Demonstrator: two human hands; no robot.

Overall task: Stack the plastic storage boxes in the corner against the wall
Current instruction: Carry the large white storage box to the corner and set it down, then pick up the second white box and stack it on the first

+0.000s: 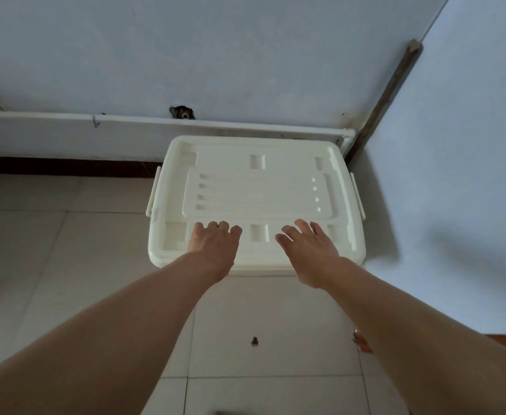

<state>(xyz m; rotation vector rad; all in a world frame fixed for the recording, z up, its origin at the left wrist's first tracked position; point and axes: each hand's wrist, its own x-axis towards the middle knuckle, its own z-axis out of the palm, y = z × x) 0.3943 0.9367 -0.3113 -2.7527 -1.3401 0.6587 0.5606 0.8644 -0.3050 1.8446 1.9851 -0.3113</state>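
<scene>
A cream plastic storage box with its moulded lid on stands in the room's corner, its far edge near the back wall and its right side near the right wall. White latch handles show on both short sides. My left hand lies over the lid's near edge, left of centre, fingers bent down at the knuckles onto the lid. My right hand rests palm down on the lid right of centre, fingers spread. Neither hand grips anything. What lies below the lid is hidden.
A white pipe runs along the back wall above a dark skirting board. A rough hole sits in the wall behind the box. A brown strip climbs the corner. Pale floor tiles spread left and toward me.
</scene>
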